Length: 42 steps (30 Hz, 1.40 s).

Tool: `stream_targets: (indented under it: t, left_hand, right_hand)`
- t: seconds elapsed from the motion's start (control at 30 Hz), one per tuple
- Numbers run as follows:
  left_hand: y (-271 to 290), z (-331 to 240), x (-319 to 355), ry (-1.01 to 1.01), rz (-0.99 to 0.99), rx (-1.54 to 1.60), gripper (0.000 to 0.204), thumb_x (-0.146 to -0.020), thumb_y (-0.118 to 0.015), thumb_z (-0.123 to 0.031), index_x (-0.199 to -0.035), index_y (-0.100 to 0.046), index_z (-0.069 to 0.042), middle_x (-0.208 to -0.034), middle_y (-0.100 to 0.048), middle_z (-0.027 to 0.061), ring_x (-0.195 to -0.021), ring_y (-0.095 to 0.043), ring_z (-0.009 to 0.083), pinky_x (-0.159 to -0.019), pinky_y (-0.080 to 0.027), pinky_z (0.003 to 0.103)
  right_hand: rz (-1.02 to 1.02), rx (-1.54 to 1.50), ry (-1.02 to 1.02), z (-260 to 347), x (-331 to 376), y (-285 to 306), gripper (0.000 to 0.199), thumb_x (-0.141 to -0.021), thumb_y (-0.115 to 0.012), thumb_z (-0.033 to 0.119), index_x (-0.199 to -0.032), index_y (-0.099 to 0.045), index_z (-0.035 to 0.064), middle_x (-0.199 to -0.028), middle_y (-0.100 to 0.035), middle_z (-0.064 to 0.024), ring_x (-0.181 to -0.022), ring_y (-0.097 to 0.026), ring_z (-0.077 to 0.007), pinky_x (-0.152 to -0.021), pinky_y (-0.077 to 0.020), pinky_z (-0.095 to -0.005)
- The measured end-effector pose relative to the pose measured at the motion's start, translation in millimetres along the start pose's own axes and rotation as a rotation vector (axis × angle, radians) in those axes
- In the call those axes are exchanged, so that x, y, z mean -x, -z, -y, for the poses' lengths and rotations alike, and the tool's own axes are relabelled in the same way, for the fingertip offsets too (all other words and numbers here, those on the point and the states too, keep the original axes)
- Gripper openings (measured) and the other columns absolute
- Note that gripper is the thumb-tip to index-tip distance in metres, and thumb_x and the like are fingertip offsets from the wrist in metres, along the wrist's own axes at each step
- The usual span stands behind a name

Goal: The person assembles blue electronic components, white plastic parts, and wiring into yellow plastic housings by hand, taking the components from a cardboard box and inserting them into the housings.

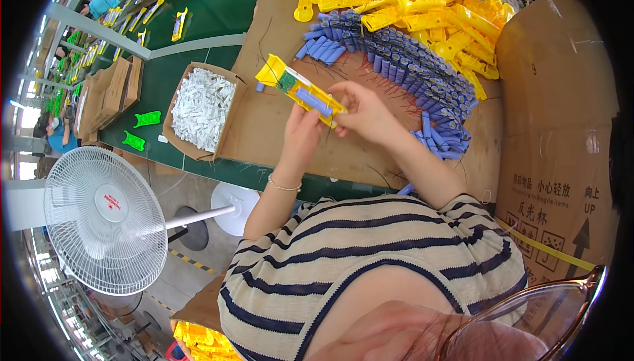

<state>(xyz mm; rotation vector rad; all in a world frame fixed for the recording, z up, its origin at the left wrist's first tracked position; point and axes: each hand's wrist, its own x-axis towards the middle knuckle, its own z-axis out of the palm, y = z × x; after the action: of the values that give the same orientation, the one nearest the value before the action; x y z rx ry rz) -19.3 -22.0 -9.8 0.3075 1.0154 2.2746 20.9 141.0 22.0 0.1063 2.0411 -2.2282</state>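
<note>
Cardboard (264,153) beneath hands (302,133) (367,115) — white fan (105,222)

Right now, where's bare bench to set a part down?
Cardboard sheet between the box of white pieces and the left hand; also mostly bare between the forearms. Green surface is bare right of the lone yellow housing. Crowded: far right, packed with blue cells, yellow housings heaped behind them.
</note>
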Motion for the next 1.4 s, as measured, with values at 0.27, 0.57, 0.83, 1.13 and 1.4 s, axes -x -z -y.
stream_targets:
  t: [0.27,0.57,0.83,1.13,1.4]
  left_hand:
    - [52.7,-93.4,-121.1,-0.062,-0.28,-0.682,0.029,-0.092,-0.055,-0.018,-0.114,-0.053,0.0,-0.094,-0.061,0.0034,-0.082,-0.058,0.01,-0.071,-0.048,0.026]
    - [314.2,-200.1,-314.2,-0.046,-0.848,-1.324,0.032,-0.067,-0.067,-0.017,-0.089,-0.066,0.006,-0.086,-0.067,0.0225,-0.081,-0.067,0.0326,-0.07,-0.05,0.04]
    - [315.6,-209.2,-344.8,0.296,-0.747,-1.966,0.045,-0.078,-0.063,-0.047,-0.09,-0.071,-0.004,-0.097,-0.067,0.0159,-0.095,-0.063,0.0336,-0.083,-0.048,0.043]
    - [146.6,-189.6,-203.8,-0.674,-0.377,-1.752,0.041,-0.083,-0.059,-0.013,-0.122,-0.052,-0.001,-0.121,-0.048,0.0202,-0.113,-0.047,0.0338,-0.098,-0.037,0.039]
    - [-3.9,-165.7,-104.3,-0.7,-0.034,-1.616,0.041,-0.081,-0.057,-0.002,-0.122,-0.052,-0.002,-0.126,-0.048,0.0138,-0.118,-0.047,0.027,-0.1,-0.036,0.036]
  right_hand:
    - [-0.115,0.336,0.003,30.0,27.5,22.3,0.053,-0.078,-0.069,0.007,-0.126,-0.046,0.0025,-0.093,-0.06,-0.0067,-0.072,-0.06,-0.0105,-0.06,-0.048,-0.0225]
    - [-0.268,0.012,0.053,102.7,108.5,105.0,0.035,-0.081,-0.059,0.001,-0.115,-0.055,-0.0012,-0.09,-0.063,-0.0095,-0.073,-0.063,-0.0152,-0.065,-0.0514,-0.0254]
    - [-0.626,1.406,0.267,110.3,-22.0,253.1,0.036,-0.082,-0.055,0.004,-0.118,-0.056,0.0039,-0.108,-0.062,-0.0155,-0.098,-0.06,-0.0301,-0.087,-0.0467,-0.0355]
    - [-0.012,2.109,-0.105,101.4,-167.8,344.7,0.048,-0.077,-0.06,0.005,-0.123,-0.054,0.0147,-0.134,-0.045,-0.0102,-0.123,-0.043,-0.0299,-0.101,-0.0376,-0.0371]
    - [-0.623,1.095,0.559,152.4,-120.6,263.5,0.068,-0.076,-0.07,0.029,-0.132,-0.042,0.0012,-0.118,-0.056,-0.0196,-0.108,-0.057,-0.0292,-0.092,-0.0448,-0.0365]
